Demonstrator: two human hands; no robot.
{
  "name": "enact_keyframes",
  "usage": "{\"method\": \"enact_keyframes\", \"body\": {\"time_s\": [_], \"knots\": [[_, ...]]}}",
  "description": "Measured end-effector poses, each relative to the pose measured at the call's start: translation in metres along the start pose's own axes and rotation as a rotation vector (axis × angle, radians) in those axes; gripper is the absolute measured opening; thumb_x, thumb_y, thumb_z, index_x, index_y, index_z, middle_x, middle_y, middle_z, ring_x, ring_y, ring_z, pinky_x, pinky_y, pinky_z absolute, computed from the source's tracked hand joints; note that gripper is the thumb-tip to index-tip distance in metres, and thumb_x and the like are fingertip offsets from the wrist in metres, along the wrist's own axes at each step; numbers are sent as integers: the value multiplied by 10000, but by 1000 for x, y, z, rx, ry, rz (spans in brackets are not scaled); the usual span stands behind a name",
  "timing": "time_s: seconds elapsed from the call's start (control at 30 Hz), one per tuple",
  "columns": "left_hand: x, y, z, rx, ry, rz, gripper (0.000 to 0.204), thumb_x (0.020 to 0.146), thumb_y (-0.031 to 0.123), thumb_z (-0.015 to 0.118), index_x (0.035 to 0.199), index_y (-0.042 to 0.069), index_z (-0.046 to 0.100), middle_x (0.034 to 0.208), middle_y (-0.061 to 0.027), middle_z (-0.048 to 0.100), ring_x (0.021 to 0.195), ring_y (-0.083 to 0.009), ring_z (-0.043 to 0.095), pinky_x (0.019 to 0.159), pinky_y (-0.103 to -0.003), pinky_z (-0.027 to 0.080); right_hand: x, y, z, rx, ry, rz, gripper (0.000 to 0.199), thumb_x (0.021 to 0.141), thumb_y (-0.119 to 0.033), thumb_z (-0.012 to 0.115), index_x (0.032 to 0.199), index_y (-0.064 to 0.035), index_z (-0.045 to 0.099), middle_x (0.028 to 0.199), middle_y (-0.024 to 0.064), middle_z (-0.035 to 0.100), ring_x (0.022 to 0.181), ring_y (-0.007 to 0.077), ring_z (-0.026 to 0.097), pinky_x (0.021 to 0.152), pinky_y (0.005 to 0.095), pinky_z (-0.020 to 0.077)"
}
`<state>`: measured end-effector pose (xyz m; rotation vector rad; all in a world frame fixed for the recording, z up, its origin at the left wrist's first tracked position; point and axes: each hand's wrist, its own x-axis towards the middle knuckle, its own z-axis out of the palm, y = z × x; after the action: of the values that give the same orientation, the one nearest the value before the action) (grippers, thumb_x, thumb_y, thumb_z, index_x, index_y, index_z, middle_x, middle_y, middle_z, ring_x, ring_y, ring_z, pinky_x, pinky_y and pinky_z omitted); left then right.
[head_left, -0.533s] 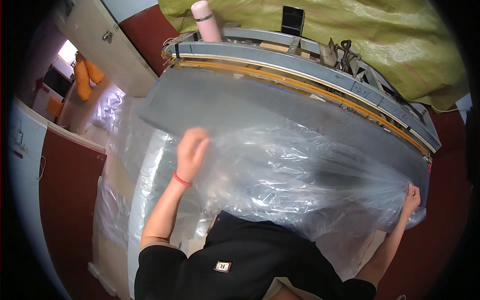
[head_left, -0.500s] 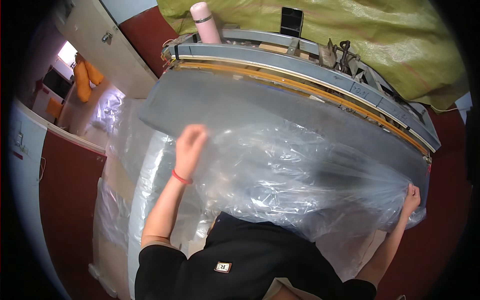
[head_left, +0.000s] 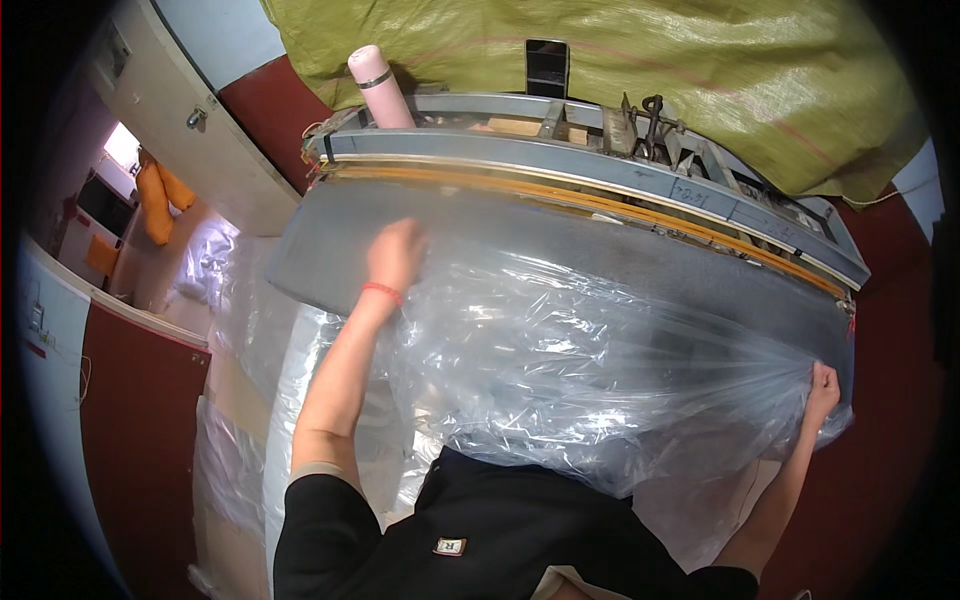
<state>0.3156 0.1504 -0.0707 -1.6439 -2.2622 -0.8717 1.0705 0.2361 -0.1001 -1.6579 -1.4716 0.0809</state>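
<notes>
A wrinkled sheet of clear plastic film (head_left: pixel 540 350) lies over the near part of a grey padded bench top (head_left: pixel 500 215) and hangs down its front. My right hand (head_left: pixel 823 392) pinches the film near the right end, where folds fan out from the fingers. Toward the left end, my left hand (head_left: pixel 396 258), with a red band on its wrist, is closed at the film's upper left corner. Motion blur softens its fingers, and the film inside the grip is mostly hidden.
Behind the top runs a grey metal frame (head_left: pixel 600 150) with an orange strip (head_left: pixel 540 187). A pink flask (head_left: pixel 381 88), a phone (head_left: pixel 547 68) and a metal clamp (head_left: pixel 652 125) are at the back. More plastic (head_left: pixel 305 400) lies left, near an open door (head_left: pixel 205 120).
My left hand has moved slightly right and away from me, and the film's left part has shifted with it. My right hand keeps its pinch at nearly the same place. The view has tilted a little.
</notes>
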Motion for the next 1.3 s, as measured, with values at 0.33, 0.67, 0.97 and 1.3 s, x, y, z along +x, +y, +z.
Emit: {"method": "enact_keyframes", "body": {"time_s": [0.33,0.67,0.97,1.3], "knots": [[16,-10,20,-460,122,-246,82,856,112,415,829,65,476,635,-49,502,553,-139,517,477,-260,413,31,-9,15,604,123,483,175,849,-234,572,881,-66,610,723,-46,530,637,35,459,535,190,337],[77,-85,88,-590,303,-335,160,871,162,440,810,25,496,659,-13,494,605,-106,458,582,-252,404,95,-43,128,434,181,95,154,856,-194,559,786,-57,551,595,-46,444,521,44,377,483,194,317],[99,-79,105,-771,314,-410,130,817,153,555,773,42,504,646,3,513,577,-65,463,527,-199,391,112,-32,150,342,359,91,196,755,-164,676,745,-36,528,619,-24,504,554,51,421,541,199,380],[97,-76,94,-603,468,-576,196,814,196,478,758,9,488,755,-87,555,705,-176,527,665,-275,429,103,-61,128,431,289,243,165,783,-185,587,711,-50,525,625,-21,488,548,75,427,523,227,367]]}}
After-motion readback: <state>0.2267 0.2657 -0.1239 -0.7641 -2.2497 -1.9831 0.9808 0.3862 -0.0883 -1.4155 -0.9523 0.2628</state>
